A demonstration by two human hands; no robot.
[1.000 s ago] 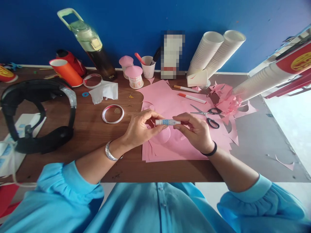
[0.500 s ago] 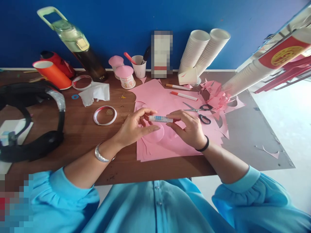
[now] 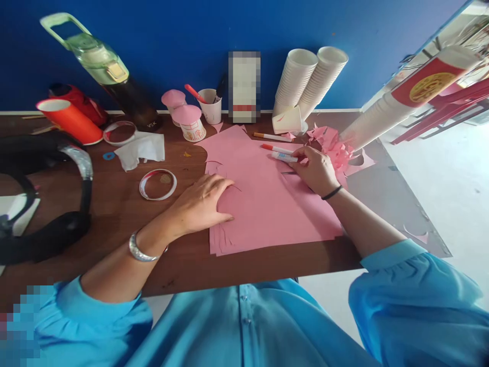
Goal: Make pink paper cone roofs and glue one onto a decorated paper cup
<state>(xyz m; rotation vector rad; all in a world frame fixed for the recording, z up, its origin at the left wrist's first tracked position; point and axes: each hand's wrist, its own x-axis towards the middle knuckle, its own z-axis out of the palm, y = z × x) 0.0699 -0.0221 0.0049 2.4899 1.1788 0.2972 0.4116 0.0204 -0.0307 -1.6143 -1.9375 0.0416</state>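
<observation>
My right hand [image 3: 315, 171] pinches the end of a small white glue stick [image 3: 284, 157] with a blue label, over the pink paper sheets. Just behind the glue stick lies a white marker with a red cap [image 3: 277, 150]. The scissors are mostly hidden under this hand, with a bit of blade [image 3: 289, 173] showing. My left hand [image 3: 204, 204] rests at the left edge of the stacked pink paper [image 3: 263, 209], thumb and fingers apart. A faint curved paper edge shows by its fingertips; I cannot tell whether it touches a separate piece.
Behind the paper stand two small decorated cups with pink cone tops [image 3: 190, 122], a cup with pens [image 3: 211, 109] and stacked paper cups [image 3: 296, 79]. Crumpled pink scraps [image 3: 334, 148] lie right. Tape rolls [image 3: 158, 184], a bottle [image 3: 132, 97] and a black headset-like object [image 3: 86, 199] are left.
My right hand has carried the glue stick away from my left hand, back and right, to the marker. My left hand has moved slightly left and lower onto the paper.
</observation>
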